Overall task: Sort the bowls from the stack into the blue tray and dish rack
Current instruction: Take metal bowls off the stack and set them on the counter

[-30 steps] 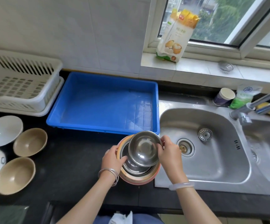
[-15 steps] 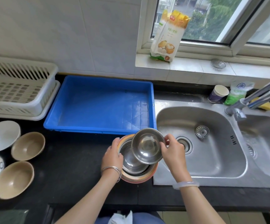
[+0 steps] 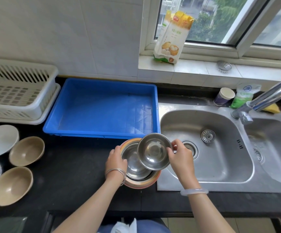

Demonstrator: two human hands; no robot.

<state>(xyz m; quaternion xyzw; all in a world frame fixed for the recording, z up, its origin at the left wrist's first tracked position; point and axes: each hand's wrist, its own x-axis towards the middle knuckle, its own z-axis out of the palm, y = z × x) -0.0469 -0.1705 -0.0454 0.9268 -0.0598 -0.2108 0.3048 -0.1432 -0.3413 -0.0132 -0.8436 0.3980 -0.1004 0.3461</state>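
1. I take the steel sink (image 3: 203, 165) as my landmark; it has two basins set into a black counter (image 3: 72, 174).
2. A loose strainer (image 3: 208, 136) lies in its left basin, just behind the drain hole (image 3: 190, 148).
3. The chrome faucet (image 3: 260, 100) rises from behind the divider between the basins.
4. Behind the sink I see a paper cup (image 3: 223, 96), with a green and white pouch (image 3: 244, 96) beside it and a yellow sponge (image 3: 271, 108) further right.
5. On the window sill (image 3: 195, 71) beyond the sink a flour bag (image 3: 173, 37) stands upright; a round metal strainer (image 3: 223, 65) lies to its right.
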